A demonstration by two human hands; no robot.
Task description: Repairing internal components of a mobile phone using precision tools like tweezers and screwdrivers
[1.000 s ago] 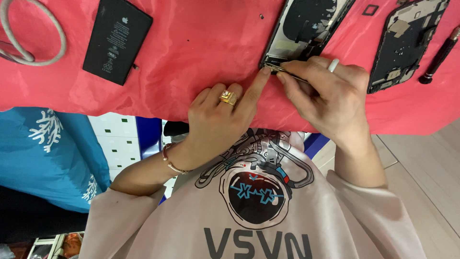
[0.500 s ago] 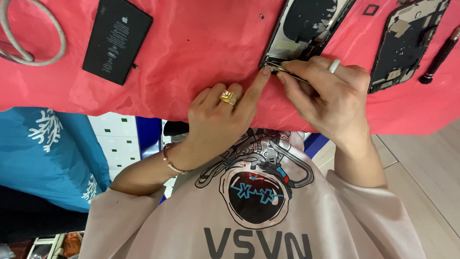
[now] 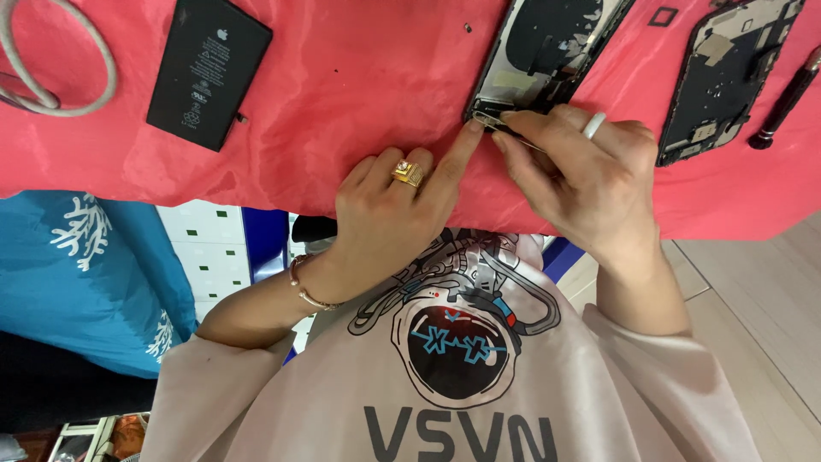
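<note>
Opened phone under work at the near edge of the red-covered bench.

The bench (image 3: pixel 342 111) carries, largest first, the opened phone body (image 3: pixel 547 51), lying face-open with shielding, dark patches and bare metal showing. To its left, well apart, a removed black battery (image 3: pixel 208 68) lies loose, so disassembly looks well advanced. To its right lies a second stripped phone frame (image 3: pixel 727 77), then a dark screwdriver (image 3: pixel 782 103). At the phone body's lower corner, the left hand (image 3: pixel 389 214) presses one extended finger against the edge, other fingers curled. The right hand (image 3: pixel 581 184) is pinched narrowly around a thin metal tool (image 3: pixel 513 133) probing that corner. What remains inside I cannot tell. A tiny screw (image 3: pixel 467 27) lies just left of the phone body.
</note>
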